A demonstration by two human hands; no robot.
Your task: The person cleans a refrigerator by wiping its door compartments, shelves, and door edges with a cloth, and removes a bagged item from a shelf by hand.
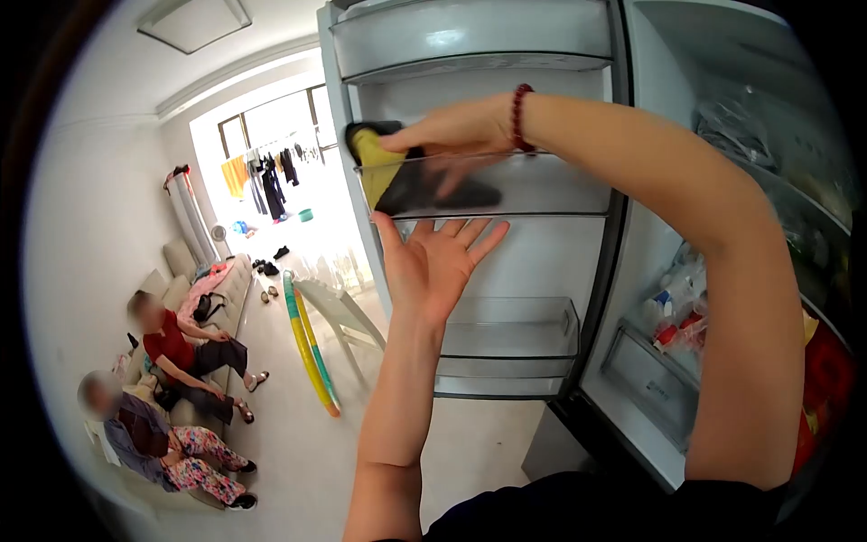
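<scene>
Head view: yellow-black item (375,176) at 11 o'clock, at the door bin (560,188); a loose hold could drop it. Blur hides whether right grip (465,131) pinches; left grip (435,271) spreads below.

Black-and-yellow item (384,176) and right hand (452,149) being partly blurred behind bin (564,188), shelves (833,210) being partly covered, heads (145,311) being blurred

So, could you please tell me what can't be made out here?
All in the head view:
Yellow and black item: lower part blurred behind the translucent door bin.
Right hand: fingertips blurred behind that bin.
Crumpled clear plastic bag: contents obscured by glare.
Fridge interior: partly behind right arm.
</scene>
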